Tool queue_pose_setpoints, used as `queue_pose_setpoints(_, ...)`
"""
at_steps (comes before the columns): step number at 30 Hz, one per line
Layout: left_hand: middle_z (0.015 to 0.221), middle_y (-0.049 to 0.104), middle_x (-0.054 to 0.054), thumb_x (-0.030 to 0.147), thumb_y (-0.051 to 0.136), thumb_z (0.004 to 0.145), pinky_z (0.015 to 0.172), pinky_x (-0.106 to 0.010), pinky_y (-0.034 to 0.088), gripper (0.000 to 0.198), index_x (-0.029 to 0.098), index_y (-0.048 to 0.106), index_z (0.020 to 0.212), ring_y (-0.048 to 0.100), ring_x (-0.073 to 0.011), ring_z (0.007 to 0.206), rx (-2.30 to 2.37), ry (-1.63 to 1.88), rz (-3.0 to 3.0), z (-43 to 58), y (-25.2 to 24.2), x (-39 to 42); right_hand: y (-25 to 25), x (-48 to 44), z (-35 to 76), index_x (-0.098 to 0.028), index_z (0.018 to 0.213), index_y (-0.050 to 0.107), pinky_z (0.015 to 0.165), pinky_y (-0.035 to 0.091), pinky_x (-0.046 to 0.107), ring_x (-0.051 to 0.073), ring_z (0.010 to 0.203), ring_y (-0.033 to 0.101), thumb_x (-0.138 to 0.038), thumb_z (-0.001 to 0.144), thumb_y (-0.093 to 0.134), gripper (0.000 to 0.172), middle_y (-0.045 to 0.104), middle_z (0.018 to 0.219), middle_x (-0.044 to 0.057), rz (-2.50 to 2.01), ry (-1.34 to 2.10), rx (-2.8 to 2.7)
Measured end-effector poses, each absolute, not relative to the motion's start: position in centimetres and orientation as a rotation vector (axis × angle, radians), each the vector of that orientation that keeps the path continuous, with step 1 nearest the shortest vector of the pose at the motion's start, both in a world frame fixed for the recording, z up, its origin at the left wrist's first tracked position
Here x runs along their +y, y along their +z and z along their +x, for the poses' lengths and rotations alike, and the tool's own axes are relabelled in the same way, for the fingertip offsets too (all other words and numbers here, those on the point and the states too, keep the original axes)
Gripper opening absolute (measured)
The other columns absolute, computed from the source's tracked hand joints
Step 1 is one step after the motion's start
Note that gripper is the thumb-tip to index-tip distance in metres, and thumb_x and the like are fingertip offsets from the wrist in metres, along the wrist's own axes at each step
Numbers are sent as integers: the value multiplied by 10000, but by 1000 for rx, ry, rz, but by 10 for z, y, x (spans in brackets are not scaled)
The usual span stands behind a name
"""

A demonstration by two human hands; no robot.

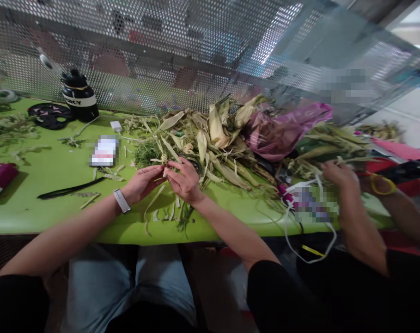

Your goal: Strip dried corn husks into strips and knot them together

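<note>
My left hand (pixel 144 181), with a pale watch band (pixel 121 200) on its wrist, pinches a small pale strip of corn husk (pixel 164 158) that looks braided or knotted. From the other side my right hand (pixel 185 179) grips the same piece between thumb and fingers, so both sets of fingertips nearly meet. Part of the piece is hidden by the fingers. Just beyond the hands lies a tuft of thin green strands (pixel 147 152). Loose husk strips (pixel 155 201) hang and lie below the hands on the green tabletop (pixel 126 229).
A heap of dry corn husks (pixel 218 132) and a purple plastic bag (pixel 279 129) lie behind. On the left are a phone (pixel 105 151), a black strap (pixel 71 188), a magenta box (pixel 0 181) and a dark bottle (pixel 78 96). A co-worker's hands (pixel 339 175) work at right, near a white cable (pixel 286 231).
</note>
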State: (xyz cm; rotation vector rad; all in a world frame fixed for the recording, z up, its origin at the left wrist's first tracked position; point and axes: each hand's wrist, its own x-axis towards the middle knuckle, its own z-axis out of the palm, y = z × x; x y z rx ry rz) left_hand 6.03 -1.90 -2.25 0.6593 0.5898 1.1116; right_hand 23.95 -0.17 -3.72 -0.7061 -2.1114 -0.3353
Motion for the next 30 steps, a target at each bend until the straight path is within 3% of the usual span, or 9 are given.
queue_pose_setpoints(9,789,664,14,208,780,737,716,-240,486,144,147,668,804,607,-102,723,570,1116,651,61,-21,-20,-39,-5,238,-232,1190,684,1126,377,503,264,1204,565,-326,907,570,319,655,1186,111,-712,-533,-2155)
queue_pose_setpoints(18,741,627,2,156,699,789,678,-221,450,111,136,599,746,588,-105,696,593,1194,632,63,-18,-20,-44,-2,234,-233,1280,634,1153,323,478,268,1282,475,-320,906,555,392,617,1264,108,-705,-658,-2210)
queue_pose_setpoints(30,686,599,-6,93,642,792,651,-215,454,118,127,583,695,560,-98,642,677,1209,576,64,-19,-17,-43,0,231,-156,1318,594,1164,322,482,252,1275,507,-266,921,518,419,618,1313,149,-626,-612,-2325)
